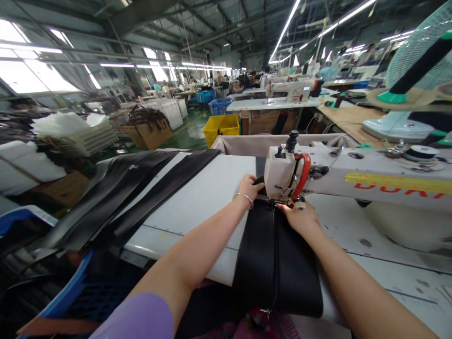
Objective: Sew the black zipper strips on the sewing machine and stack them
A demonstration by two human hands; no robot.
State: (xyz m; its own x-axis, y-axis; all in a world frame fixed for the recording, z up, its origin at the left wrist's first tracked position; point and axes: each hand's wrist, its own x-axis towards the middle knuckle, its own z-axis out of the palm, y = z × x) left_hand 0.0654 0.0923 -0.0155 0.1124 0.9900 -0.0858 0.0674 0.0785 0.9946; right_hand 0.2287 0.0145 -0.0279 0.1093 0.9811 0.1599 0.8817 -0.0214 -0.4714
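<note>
A black leather-like strip (296, 268) with a lengthwise seam runs under the head of a white sewing machine (278, 174) and hangs over the table's front edge. My left hand (249, 189), with a bracelet at its wrist, is left of the machine head. Its thumb and fingers are closed on dark material of the strip there. My right hand (302, 217) lies on the strip's right side, thumb stretched toward the presser foot (272, 205). The machine head partly hides its other fingers, which seem laid out flat.
More black strips (165, 188) lie across the left of the white table (197, 202). A blue basket (74, 296) stands below at front left. Beyond the table are a yellow crate (222, 126), a cardboard box (148, 134) and a fan (420, 61) at right.
</note>
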